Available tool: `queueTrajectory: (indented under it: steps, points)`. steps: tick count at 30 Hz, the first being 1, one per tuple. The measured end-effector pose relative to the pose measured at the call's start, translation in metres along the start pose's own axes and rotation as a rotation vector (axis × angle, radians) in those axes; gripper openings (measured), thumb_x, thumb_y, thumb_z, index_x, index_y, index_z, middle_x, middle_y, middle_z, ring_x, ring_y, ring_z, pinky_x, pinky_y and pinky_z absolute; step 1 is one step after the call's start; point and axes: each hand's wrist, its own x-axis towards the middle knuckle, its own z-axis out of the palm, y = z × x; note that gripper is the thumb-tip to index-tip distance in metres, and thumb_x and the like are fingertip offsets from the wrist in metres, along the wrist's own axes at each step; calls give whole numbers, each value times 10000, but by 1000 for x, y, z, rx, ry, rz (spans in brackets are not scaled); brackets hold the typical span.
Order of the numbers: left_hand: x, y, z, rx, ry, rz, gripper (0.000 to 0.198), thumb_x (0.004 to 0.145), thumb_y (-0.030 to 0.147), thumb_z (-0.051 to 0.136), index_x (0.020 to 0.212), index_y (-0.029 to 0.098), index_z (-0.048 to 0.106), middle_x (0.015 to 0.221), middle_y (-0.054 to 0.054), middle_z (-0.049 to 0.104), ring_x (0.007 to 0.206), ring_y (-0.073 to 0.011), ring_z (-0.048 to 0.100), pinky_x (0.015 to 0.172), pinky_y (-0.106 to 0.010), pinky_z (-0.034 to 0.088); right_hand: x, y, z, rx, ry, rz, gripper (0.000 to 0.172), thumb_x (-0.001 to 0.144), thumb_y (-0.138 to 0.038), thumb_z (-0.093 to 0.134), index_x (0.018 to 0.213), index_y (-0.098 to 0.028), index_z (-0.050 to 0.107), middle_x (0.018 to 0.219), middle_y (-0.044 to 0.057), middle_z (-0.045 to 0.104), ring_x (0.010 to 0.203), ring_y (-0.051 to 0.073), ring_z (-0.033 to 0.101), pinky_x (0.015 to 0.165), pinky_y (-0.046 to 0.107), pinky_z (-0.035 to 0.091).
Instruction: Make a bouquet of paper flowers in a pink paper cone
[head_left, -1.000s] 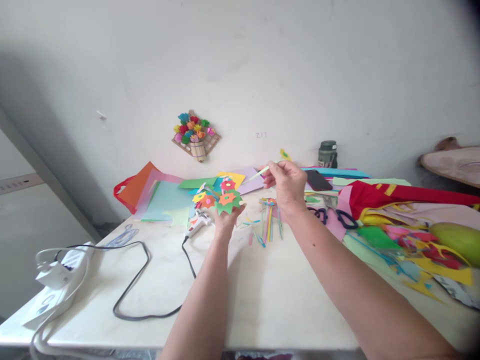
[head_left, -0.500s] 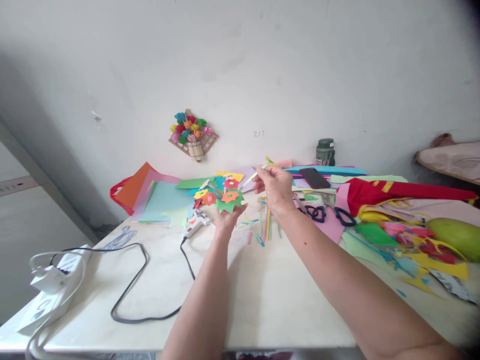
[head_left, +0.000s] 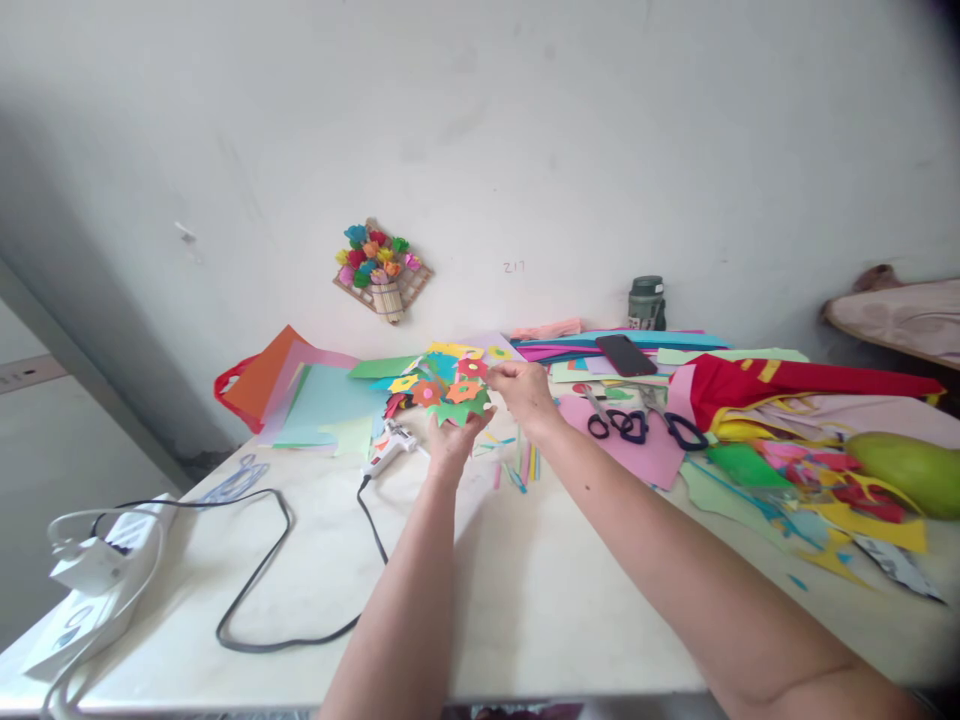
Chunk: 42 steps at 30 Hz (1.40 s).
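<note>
My left hand (head_left: 454, 440) is closed around the base of a paper flower bouquet (head_left: 459, 408), which has a scalloped green paper edge. Red, orange and yellow paper flowers fan out above it. My right hand (head_left: 521, 385) pinches at the bouquet's right side, beside the red flower (head_left: 472, 369). A yellow paper flower (head_left: 499, 353) shows just above those fingertips; its stem is hidden by the fingers and the bouquet. Under the hands lie thin coloured paper strips (head_left: 534, 462). A white glue gun (head_left: 390, 447) rests on the table left of my left hand.
Coloured paper sheets (head_left: 330, 400) lie at the back left. Scissors (head_left: 630, 425), a phone (head_left: 627, 355) and a bottle (head_left: 646, 303) are on the right, with paper scraps (head_left: 832, 520) nearer. A black cord (head_left: 225, 620) loops towards a power strip (head_left: 90, 615). A flower ornament (head_left: 382, 270) hangs on the wall.
My right hand has moved left and down to the bouquet, bringing the yellow paper flower and its pale stem with it. My left hand keeps holding the bouquet in nearly the same place.
</note>
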Motion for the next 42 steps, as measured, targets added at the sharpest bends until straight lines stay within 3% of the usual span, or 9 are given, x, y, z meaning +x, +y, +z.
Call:
queueTrajectory:
  steps: [8, 15, 20, 25, 31, 37, 40, 42]
  points:
    - [-1, 0, 1, -6, 43, -30, 167, 474, 86, 746, 542, 150, 608, 520, 20, 540, 501, -92, 449, 518, -251, 445, -11, -8, 6, -170, -21, 61, 112, 663, -232, 593, 598, -213, 683, 613, -3, 646, 628, 154, 581, 586, 253, 431]
    - [-1, -1, 1, 40, 43, -44, 130, 500, 137, 696, 555, 151, 579, 532, 26, 532, 519, -94, 462, 532, -249, 449, -11, -8, 9, -239, -16, 68, 113, 654, -214, 610, 690, -208, 716, 841, 26, 664, 741, 158, 593, 680, 264, 448]
    - [1, -3, -4, 18, 38, -86, 169, 501, 199, 711, 623, 147, 606, 554, 26, 538, 507, -100, 481, 503, -246, 449, -13, -4, 8, -175, -101, 37, 150, 679, -278, 610, 740, -200, 722, 917, 29, 651, 756, 147, 580, 705, 262, 440]
    - [3, -5, -12, -63, -80, -87, 160, 566, 236, 716, 652, 150, 613, 578, 27, 538, 495, -91, 478, 487, -238, 437, -15, -4, 5, -48, -202, -2, 211, 701, -246, 550, 820, -188, 715, 990, 26, 624, 723, 129, 561, 742, 282, 441]
    - [3, -9, -16, -83, -146, -95, 221, 569, 283, 748, 690, 141, 630, 571, 23, 532, 497, -92, 470, 474, -236, 421, -15, -6, 3, 77, -236, 46, 216, 655, -226, 544, 805, -160, 686, 965, 37, 606, 716, 130, 546, 674, 269, 448]
    - [8, -15, -22, -66, 17, -87, 249, 500, 248, 775, 680, 149, 634, 619, 1, 593, 575, -122, 531, 538, -250, 459, -13, 4, 0, 81, -288, -71, 342, 638, -200, 492, 943, -163, 644, 1031, 39, 580, 719, 122, 517, 664, 257, 446]
    - [12, -18, -25, -104, 66, -77, 255, 506, 250, 775, 701, 158, 640, 667, -12, 625, 665, -157, 588, 622, -281, 494, -5, 13, -5, -77, -278, -169, 328, 624, -149, 488, 909, -159, 651, 1084, 54, 581, 753, 129, 531, 711, 265, 452]
    - [13, -19, -26, -107, 57, -59, 253, 513, 250, 775, 706, 161, 639, 682, -15, 633, 691, -167, 599, 662, -298, 503, 3, 20, -13, -240, -249, -144, 313, 637, -114, 476, 881, -156, 667, 1051, 57, 622, 774, 136, 559, 743, 263, 449]
